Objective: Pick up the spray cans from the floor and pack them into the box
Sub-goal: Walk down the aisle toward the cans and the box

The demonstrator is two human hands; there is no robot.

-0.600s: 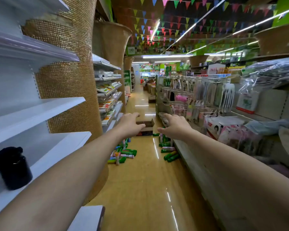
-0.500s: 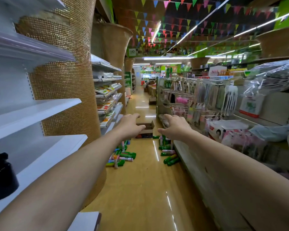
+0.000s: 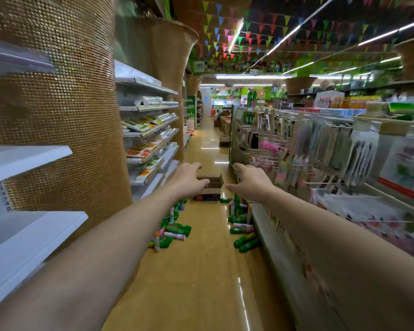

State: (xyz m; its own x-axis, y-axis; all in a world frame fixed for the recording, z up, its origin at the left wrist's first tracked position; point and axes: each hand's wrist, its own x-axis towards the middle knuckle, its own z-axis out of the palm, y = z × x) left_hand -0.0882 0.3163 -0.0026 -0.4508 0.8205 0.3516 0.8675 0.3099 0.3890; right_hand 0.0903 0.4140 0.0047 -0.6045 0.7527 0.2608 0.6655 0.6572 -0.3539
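Several green and pink spray cans lie on the shop aisle floor in two heaps, a left heap and a right heap by the shelf base. An open cardboard box stands on the floor beyond them. Both my arms stretch forward over the aisle. My left hand hovers in front of the box with loose fingers, holding nothing. My right hand is also spread and empty, above the right heap. Both hands are far above the cans.
White shelves and a gold mosaic pillar line the left side. A rack of hanging goods and a low shelf base run along the right. More boxes stand further down the aisle.
The view has moved forward along the aisle; the cans and box appear closer and the black item on the left shelf has left view. Both hands stay stretched out and empty.
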